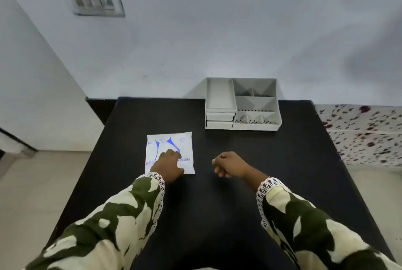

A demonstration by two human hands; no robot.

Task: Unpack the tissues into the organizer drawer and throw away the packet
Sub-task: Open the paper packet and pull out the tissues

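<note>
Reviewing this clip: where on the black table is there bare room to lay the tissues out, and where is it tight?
Bare patches: between the tissue packet and the organizer; the table right of the right hand; the near stretch between both sleeves. Tight only where the left hand rests on the packet.

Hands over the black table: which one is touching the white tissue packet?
The left hand rests on the white tissue packet; the right hand is curled, apart, over bare black table.

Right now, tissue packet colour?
White with blue print, seen in the head view: tissue packet under the left hand.
</note>
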